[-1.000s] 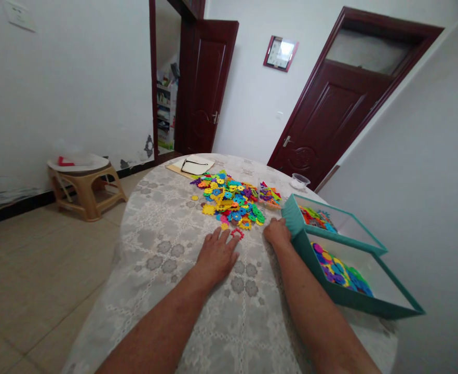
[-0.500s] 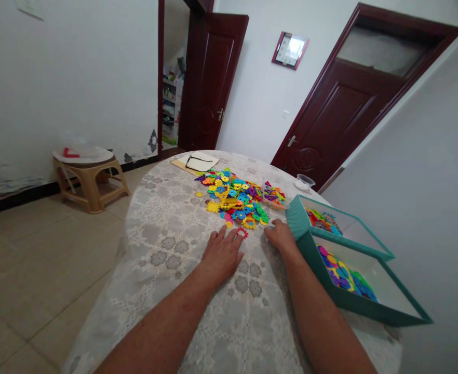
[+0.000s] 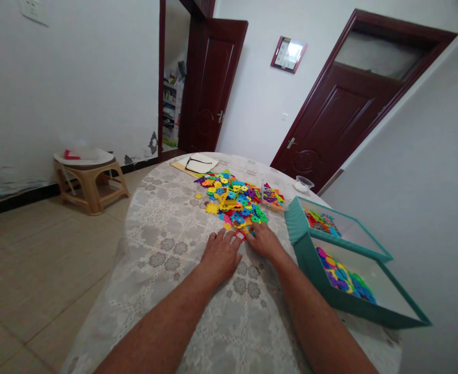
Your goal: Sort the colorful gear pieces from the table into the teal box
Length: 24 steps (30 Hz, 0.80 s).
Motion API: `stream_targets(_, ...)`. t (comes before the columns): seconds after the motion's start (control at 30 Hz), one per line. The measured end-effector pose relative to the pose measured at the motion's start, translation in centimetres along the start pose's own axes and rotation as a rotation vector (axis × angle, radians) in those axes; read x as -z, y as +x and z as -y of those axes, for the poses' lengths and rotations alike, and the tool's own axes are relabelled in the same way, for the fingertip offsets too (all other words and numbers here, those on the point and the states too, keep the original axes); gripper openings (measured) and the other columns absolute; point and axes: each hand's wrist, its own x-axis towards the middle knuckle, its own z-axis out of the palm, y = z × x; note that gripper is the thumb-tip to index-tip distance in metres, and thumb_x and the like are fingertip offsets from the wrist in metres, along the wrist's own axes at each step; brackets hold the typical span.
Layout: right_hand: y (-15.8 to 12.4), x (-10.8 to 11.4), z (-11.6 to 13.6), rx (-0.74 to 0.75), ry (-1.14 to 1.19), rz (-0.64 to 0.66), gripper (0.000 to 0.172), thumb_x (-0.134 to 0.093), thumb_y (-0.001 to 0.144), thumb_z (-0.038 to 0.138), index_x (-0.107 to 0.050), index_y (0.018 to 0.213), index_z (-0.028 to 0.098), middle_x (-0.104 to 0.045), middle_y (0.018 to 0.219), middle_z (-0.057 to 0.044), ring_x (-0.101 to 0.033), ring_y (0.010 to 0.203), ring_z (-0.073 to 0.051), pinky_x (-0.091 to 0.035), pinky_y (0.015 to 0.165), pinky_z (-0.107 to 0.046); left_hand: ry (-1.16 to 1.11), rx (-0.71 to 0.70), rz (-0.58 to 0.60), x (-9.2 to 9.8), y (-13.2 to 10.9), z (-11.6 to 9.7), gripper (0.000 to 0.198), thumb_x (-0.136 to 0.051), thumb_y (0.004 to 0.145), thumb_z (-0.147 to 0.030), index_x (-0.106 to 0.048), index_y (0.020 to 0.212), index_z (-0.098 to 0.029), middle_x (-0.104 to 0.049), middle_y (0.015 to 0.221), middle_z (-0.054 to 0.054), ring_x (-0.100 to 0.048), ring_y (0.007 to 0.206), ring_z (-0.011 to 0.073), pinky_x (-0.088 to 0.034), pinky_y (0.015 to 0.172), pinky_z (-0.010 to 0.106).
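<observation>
My left hand (image 3: 220, 253) lies flat on the lace tablecloth (image 3: 166, 249), fingers stretched toward a red gear-shaped plastic piece (image 3: 239, 235). My right hand (image 3: 263, 240) rests palm down just right of that red piece, its fingertips at the near edge of a heap of colourful plastic snowflake pieces (image 3: 234, 200). Whether the right fingers touch the red piece I cannot tell. Neither hand lifts anything.
Two teal boxes (image 3: 302, 236) holding sorted coloured pieces stand at the right of the round table. A clear tub of pieces (image 3: 271, 196), a small bowl (image 3: 304, 183) and glasses on a pad (image 3: 198, 163) sit farther back. A stool (image 3: 89, 179) stands at the left wall.
My right hand has slid left from the teal box's corner to the red piece beside my left hand. The left hand has stayed flat in place.
</observation>
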Motion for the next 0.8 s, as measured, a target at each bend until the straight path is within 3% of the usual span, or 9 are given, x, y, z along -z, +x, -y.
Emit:
stream_targets(0.23, -4.6, 0.4, 1.3, 0.04, -0.069, 0.021, 0.031, -0.056, 0.103, 0.043, -0.063, 0.123, 0.021, -0.06, 0.118, -0.011, -0.066, 0.1, -0.023, -0.045, 0.084, -0.03, -0.101, -0.071, 0.031, 0.8, 0.0, -0.4, 0.033, -0.067, 0.093, -0.037, -0.068, 0.123, -0.023, -0.066, 0.137, 0.012, -0.053, 0.133, 0.0326, -0.042, 0.11, 0.051)
stream_targets(0.43, -7.7, 0.9, 1.0, 0.082, 0.034, 0.05, 0.022, -0.059, 0.101, 0.041, -0.064, 0.113, 0.023, -0.059, 0.113, -0.007, -0.066, 0.099, -0.022, -0.045, 0.084, -0.028, -0.199, -0.077, 0.075, 1.2, -0.1, -0.7, 0.019, -0.066, 0.091, -0.027, -0.071, 0.108, -0.022, -0.071, 0.119, 0.011, -0.061, 0.118, 0.0292, -0.046, 0.103, 0.043)
stream_targets(0.6, -8.7, 0.6, 1.0, 0.053, 0.067, -0.011, 0.028, -0.062, 0.1, 0.046, -0.065, 0.117, 0.024, -0.059, 0.119, -0.008, -0.067, 0.099, -0.022, -0.046, 0.081, -0.029, -0.385, -0.051, 0.11, 1.6, 0.1, -0.7, 0.011, -0.062, 0.089, -0.019, -0.072, 0.094, -0.021, -0.074, 0.102, 0.006, -0.065, 0.104, 0.0243, -0.048, 0.094, 0.035)
stream_targets(0.8, -8.6, 0.6, 1.1, 0.078, 0.054, -0.017, 0.031, -0.059, 0.103, 0.05, -0.065, 0.114, 0.022, -0.06, 0.116, -0.009, -0.068, 0.098, -0.023, -0.046, 0.079, -0.029, -0.682, 0.018, 0.082, 1.7, 0.4, -0.3, 0.015, -0.059, 0.083, -0.013, -0.07, 0.09, -0.021, -0.074, 0.096, 0.003, -0.066, 0.094, 0.0192, -0.049, 0.086, 0.029)
